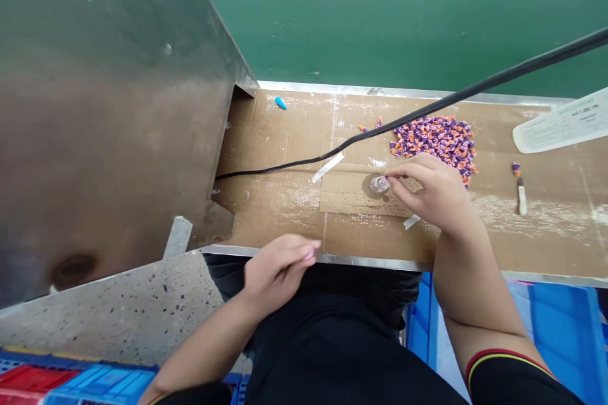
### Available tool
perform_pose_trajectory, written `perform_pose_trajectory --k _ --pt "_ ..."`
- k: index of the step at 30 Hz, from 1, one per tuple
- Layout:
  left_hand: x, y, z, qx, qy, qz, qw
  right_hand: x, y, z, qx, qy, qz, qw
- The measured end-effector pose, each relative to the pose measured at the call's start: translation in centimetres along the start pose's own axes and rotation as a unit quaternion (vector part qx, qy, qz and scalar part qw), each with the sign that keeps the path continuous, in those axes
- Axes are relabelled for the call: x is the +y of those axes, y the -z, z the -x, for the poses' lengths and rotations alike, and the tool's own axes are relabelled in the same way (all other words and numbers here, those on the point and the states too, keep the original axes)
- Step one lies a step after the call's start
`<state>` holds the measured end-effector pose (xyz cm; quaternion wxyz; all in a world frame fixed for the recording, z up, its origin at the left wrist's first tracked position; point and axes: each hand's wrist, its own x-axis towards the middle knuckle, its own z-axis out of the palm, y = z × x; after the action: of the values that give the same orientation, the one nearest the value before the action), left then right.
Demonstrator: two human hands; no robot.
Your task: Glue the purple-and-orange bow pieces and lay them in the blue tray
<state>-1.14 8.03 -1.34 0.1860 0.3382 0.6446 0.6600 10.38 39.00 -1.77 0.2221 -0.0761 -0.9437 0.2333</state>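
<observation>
My right hand is over the cardboard-covered bench, thumb and forefinger pinched on a tiny purple piece beside a small round clear dish. The dish sits on a damp spot of a cardboard piece. A heap of small purple and orange wrapped pieces lies just behind that hand. My left hand hovers at the bench's front edge, its fingers closed around a small pinkish thing that is mostly hidden.
A black cable crosses over the bench. A metal cabinet stands left. At right are a white plastic container and a small blade-like tool. A blue object lies at the back left.
</observation>
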Motion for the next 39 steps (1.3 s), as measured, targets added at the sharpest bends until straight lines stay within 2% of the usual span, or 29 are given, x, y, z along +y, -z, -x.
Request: perform_pose_trajectory --k 1,2,4,6,8,10,14,19,24,30,35,39 --pt "-0.6 -1.2 -1.4 -0.043 -0.051 -0.024 0.997 -0.1 0.1 -0.1 0.025 -0.012 -0.001 1.0" --pt "-1.1 -2.4 -3.0 -0.071 -0.062 -0.028 0.995 -0.2 0.2 -0.2 0.051 -0.022 -0.006 0.998" --pt "-2.1 -4.7 -6.0 -0.098 -0.013 -0.007 0.995 -0.7 0.1 -0.3 0.098 -0.04 -0.024 0.994" --pt "-2.9 -6.3 -8.5 -0.117 0.074 0.061 0.988 -1.3 -0.1 -0.4 0.137 -0.059 -0.049 0.988" --pt "-3.6 -7.4 -10.1 -0.136 0.133 0.102 0.976 -2.0 -0.4 -0.5 0.163 -0.072 -0.081 0.981" --pt "-4.2 -7.9 -10.9 -0.139 0.154 0.122 0.971 -2.6 -0.8 -0.4 0.18 -0.071 -0.118 0.974" --pt "-5.0 -8.0 -10.9 -0.093 0.175 0.174 0.965 -3.5 -1.5 -0.3 0.177 -0.051 -0.173 0.968" --pt "-4.5 -7.2 -10.5 -0.052 0.168 0.159 0.971 -4.6 -2.4 -0.3 0.133 -0.023 -0.181 0.974" --pt "-3.9 -6.6 -10.4 -0.039 0.15 0.156 0.975 -5.5 -3.3 -0.3 0.13 -0.018 -0.193 0.972" --pt "-4.3 -6.7 -10.3 -0.037 0.136 0.178 0.974 -5.9 -3.2 -0.1 0.129 -0.054 -0.232 0.962" --pt "-4.5 -7.0 -10.2 -0.036 0.2 0.267 0.942 -6.1 -3.3 -0.1 0.132 -0.092 -0.254 0.954" --pt "-4.6 -7.2 -10.1 -0.015 0.243 0.293 0.925 -6.3 -3.8 -0.2 0.156 -0.101 -0.251 0.95"
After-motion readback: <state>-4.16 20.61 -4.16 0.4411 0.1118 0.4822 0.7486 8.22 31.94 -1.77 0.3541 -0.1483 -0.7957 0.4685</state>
